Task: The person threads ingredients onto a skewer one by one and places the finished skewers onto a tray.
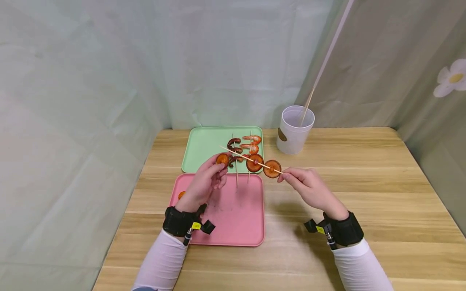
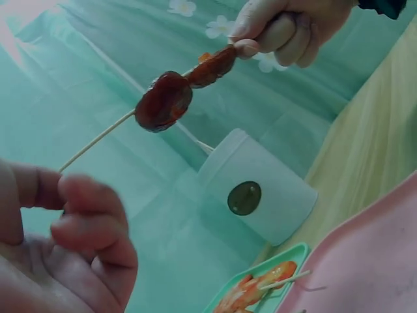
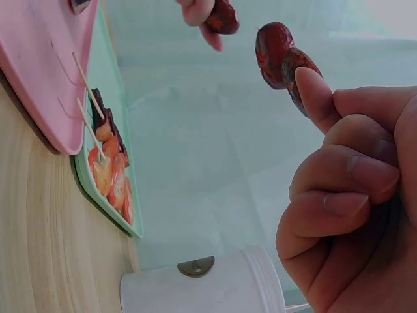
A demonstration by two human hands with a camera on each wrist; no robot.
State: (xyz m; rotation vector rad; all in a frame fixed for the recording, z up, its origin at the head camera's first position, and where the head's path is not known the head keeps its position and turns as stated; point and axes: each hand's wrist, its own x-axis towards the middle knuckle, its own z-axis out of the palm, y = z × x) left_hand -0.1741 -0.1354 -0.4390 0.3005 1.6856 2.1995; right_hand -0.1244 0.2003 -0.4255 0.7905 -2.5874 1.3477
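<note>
My right hand (image 1: 309,186) pinches one end of a bamboo skewer (image 1: 233,151) between thumb and forefinger. Threaded on it are two brown mushroom caps, one mushroom cap (image 1: 272,169) close to the fingertips and another mushroom cap (image 1: 255,163) further along. Between the thumb and fingers of my left hand (image 1: 209,178) is a loose brown mushroom cap (image 1: 222,159), also seen as a dark mushroom cap (image 3: 223,17) in the right wrist view. The skewer's bare tip reaches up past this loose cap, overlapping the left hand's area in the head view.
Below the hands lies a pink tray (image 1: 240,226), with an orange piece (image 1: 181,195) at its left edge. Behind it, a green tray (image 1: 204,141) bears skewered octopus tentacles (image 1: 234,142) and skewered shrimp (image 1: 253,140). A white bucket (image 1: 294,137) with skewers stands at the back right.
</note>
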